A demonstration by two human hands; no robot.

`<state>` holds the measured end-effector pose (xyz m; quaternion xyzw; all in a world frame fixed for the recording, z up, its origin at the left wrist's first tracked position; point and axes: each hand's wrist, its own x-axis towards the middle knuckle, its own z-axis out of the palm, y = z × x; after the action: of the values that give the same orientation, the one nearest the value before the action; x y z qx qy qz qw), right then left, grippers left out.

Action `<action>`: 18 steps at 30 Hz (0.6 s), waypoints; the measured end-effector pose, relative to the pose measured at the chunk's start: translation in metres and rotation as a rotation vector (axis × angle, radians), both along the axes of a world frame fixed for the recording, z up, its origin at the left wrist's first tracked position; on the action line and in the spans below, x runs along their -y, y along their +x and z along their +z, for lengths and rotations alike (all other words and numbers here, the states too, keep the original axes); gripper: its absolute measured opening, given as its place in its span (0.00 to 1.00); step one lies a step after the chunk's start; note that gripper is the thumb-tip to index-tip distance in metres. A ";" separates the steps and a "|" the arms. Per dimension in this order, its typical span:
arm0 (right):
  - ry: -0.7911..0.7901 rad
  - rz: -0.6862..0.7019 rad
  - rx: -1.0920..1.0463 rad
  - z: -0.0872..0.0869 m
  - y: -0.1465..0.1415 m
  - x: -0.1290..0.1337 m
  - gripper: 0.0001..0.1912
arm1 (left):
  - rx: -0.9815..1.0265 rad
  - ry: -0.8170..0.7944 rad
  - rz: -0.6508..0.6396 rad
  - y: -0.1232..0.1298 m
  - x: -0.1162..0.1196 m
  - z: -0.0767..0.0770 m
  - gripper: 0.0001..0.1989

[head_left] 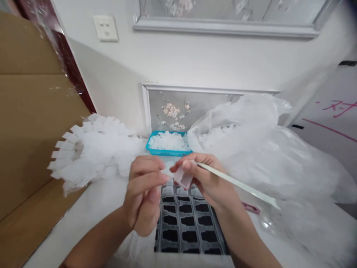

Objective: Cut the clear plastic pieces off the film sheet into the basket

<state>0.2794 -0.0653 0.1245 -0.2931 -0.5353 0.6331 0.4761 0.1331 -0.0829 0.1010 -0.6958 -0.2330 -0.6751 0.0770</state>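
In the middle of the head view, my right hand (210,178) pinches a small, translucent white piece (184,178) between thumb and fingers. A long, thin, pale-green stick-like tool (240,184) also lies in that hand, its end pointing to the lower right. Close by on the left, my left hand (145,195) has its fingers curled in, their tips beside the white piece. Whether anything is between those fingertips is hidden. Below both hands lies a black tray (188,236) with rows of shaped compartments under a clear, glossy layer.
A blue basket (169,152) of white scraps stands against the wall. A heap of white strips (97,149) is at left, beside a cardboard box (30,123). Clear plastic bags (259,149) bulge at right. A dark pink handle (251,207) shows behind my right wrist.
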 end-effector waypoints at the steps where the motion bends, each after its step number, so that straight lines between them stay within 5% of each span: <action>1: -0.013 0.042 0.030 -0.001 0.001 0.003 0.12 | 0.146 0.083 -0.002 0.006 0.000 0.001 0.15; 3: -0.033 0.107 0.070 -0.005 0.000 0.010 0.12 | 0.350 0.243 0.010 0.016 -0.001 -0.001 0.16; 5: -0.014 0.134 0.061 -0.008 -0.001 0.014 0.11 | 0.337 0.264 0.007 0.022 -0.003 -0.007 0.18; 13: 0.175 -0.177 -0.011 -0.012 0.005 0.010 0.10 | 0.197 0.027 -0.317 0.021 -0.007 -0.015 0.11; 18: 0.178 -0.238 0.026 -0.008 0.013 0.015 0.14 | 0.183 -0.063 -0.526 0.014 -0.007 -0.008 0.20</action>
<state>0.2928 -0.0806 0.1167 -0.3192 -0.5570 0.5184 0.5649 0.1471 -0.0757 0.0935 -0.6704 -0.0713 -0.7243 -0.1442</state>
